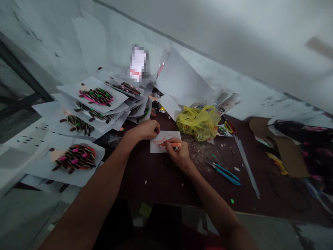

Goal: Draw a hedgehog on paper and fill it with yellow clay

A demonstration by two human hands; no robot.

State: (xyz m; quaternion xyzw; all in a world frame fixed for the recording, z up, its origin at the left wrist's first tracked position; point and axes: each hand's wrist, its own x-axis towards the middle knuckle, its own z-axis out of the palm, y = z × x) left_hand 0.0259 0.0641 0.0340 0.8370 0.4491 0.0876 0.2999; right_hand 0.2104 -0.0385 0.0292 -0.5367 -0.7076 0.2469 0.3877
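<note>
A small white sheet of paper [155, 148] lies on the dark table, with an orange outline drawing [159, 141] on it. My right hand [179, 152] grips an orange marker [174, 144], its tip at the drawing. My left hand [148, 129] is curled into a loose fist at the sheet's upper left corner; no object shows in it. Just beyond the right hand sits a yellow plastic bag [198, 121] with multicoloured contents. Blue-handled thread snips [226, 173] lie to the right of that hand.
Stacked sheets carrying hedgehog crafts [95, 95] fill the left side. A large blank sheet [184, 78] leans on the wall near a blurred, bright upright object [138, 63]. Scissors [230, 127], clear sticks [247, 166] and brown cardboard [288, 152] lie on the right. Scraps dot the table [161, 184].
</note>
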